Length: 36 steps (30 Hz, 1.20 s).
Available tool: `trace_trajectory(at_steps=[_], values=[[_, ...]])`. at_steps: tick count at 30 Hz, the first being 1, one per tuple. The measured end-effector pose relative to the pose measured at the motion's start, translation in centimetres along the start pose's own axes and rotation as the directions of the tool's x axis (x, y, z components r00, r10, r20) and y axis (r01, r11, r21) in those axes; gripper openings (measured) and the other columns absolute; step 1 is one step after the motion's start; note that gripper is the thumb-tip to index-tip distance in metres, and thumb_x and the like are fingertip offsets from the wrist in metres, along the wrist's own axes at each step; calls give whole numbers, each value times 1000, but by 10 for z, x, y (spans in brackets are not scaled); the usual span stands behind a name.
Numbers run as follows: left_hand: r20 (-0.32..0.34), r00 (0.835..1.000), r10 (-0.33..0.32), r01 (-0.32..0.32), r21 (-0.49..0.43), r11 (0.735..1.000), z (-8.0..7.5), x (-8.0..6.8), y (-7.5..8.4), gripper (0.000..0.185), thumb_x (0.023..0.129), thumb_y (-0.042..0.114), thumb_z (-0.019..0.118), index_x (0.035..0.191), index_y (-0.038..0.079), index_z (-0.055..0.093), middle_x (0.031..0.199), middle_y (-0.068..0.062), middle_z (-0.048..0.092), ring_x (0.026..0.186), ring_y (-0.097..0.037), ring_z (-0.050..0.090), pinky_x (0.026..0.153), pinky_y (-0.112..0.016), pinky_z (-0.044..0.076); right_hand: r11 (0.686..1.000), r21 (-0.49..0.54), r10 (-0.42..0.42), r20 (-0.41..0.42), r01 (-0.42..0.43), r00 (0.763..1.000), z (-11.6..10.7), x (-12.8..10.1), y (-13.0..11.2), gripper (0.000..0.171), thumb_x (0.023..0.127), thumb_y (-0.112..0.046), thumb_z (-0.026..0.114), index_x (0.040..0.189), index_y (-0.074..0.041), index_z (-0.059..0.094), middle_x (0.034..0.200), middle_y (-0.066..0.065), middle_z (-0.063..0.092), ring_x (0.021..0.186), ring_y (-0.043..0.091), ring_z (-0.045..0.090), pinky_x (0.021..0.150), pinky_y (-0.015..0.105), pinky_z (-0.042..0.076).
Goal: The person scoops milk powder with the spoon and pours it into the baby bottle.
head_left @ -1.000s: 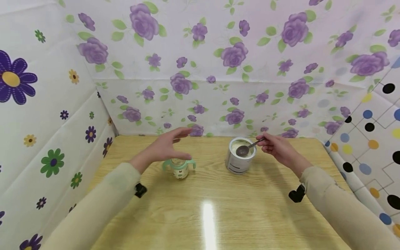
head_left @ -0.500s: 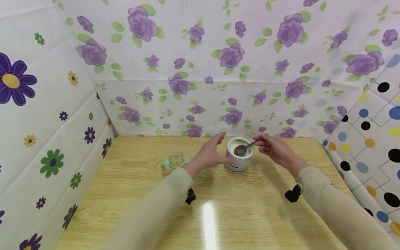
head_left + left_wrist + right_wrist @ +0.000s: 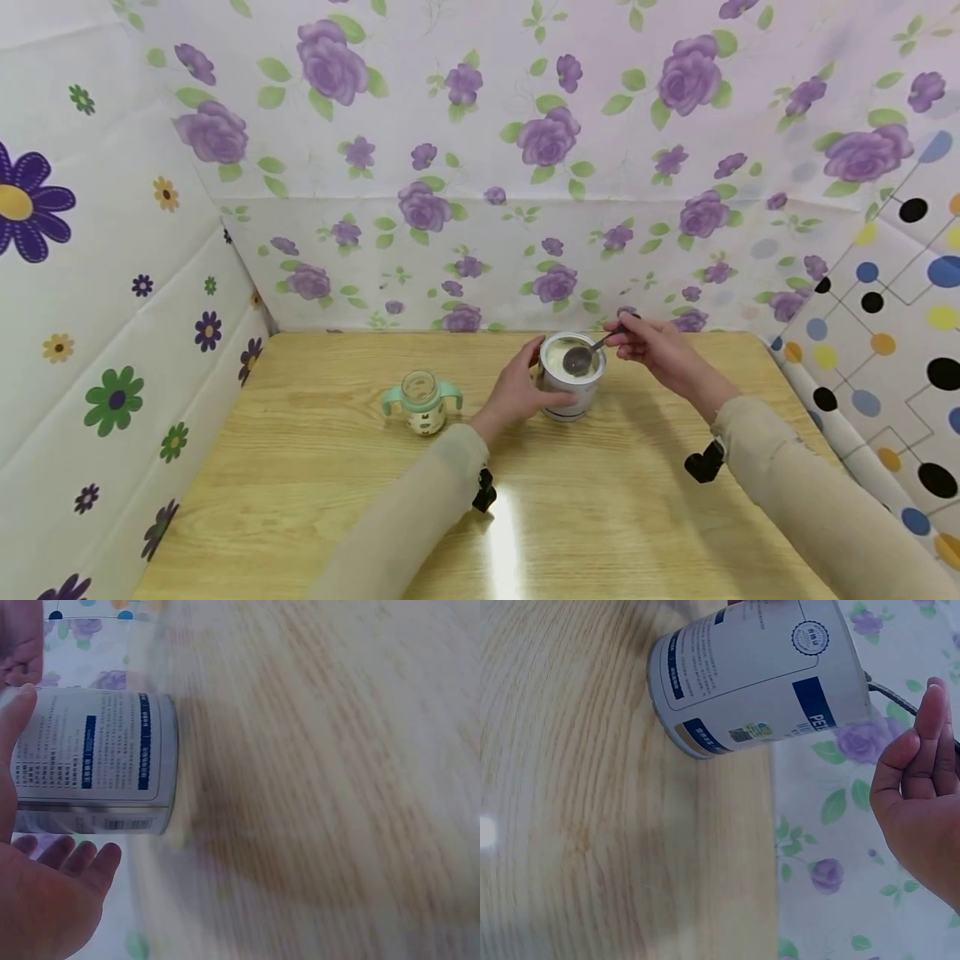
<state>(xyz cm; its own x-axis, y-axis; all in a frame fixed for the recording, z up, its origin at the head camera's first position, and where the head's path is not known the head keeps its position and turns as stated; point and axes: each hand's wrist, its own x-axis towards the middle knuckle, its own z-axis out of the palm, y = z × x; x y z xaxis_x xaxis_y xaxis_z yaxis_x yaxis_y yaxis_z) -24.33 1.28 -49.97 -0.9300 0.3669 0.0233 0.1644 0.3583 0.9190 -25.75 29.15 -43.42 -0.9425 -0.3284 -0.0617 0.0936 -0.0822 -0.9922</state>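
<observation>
A white can (image 3: 588, 392) of pale powder (image 3: 557, 355) stands upright near the table's back. My left hand (image 3: 517, 392) holds it from the left, thumb across the front and fingers round the far side. Dense print and dark blue bars cover its label (image 3: 112, 750). With thumb and fingertips my right hand (image 3: 660, 354) pinches the handle of a metal spoon (image 3: 577, 360), whose round bowl lies over the can's mouth. In the right wrist view the spoon's bowl is hidden by the can, and part of its handle (image 3: 894, 696) shows beside my fingers.
Left of the can stands an uncapped baby bottle (image 3: 423, 412) with a mint green collar and two handles. The wooden table (image 3: 300, 467) meets a flowered cloth (image 3: 360, 200) behind, with patterned cloths on both sides.
My left hand has moved right, from above the baby bottle to the can, and now grips it. My right hand stays almost still, with the spoon over the can.
</observation>
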Motion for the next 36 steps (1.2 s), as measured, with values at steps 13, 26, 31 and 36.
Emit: trace_trajectory(at_steps=[13,26,31,36], values=[[-23,1000,21,-23,-67,997,2,1,-2,105,81,31,98,166,28,37,157,2,53,148,-24,49,118,-53,45,940,-326,-105,16,104,994,9,-4,-14,47,114,-38,54,134,0,72,115,14,80,83,19,74,89,31,60],[-20,999,40,-41,-75,996,2,0,-2,96,82,29,97,161,29,43,153,4,57,144,-21,52,116,-51,47,955,-282,-50,147,90,988,5,21,-11,49,117,-35,48,133,5,70,114,13,80,89,24,73,88,32,59],[-8,1000,19,-20,-89,996,2,-1,-1,96,83,30,97,162,29,42,154,5,55,144,-21,52,117,-49,46,974,-227,30,239,25,971,4,35,-13,53,118,-31,43,139,15,60,113,15,80,89,19,73,86,32,61],[-6,1000,12,-13,-94,995,1,-2,1,96,83,29,96,162,28,42,154,6,55,143,-21,52,117,-48,46,974,-228,73,318,2,945,4,48,-18,47,119,-27,42,133,9,68,109,15,80,80,13,68,75,28,59]])
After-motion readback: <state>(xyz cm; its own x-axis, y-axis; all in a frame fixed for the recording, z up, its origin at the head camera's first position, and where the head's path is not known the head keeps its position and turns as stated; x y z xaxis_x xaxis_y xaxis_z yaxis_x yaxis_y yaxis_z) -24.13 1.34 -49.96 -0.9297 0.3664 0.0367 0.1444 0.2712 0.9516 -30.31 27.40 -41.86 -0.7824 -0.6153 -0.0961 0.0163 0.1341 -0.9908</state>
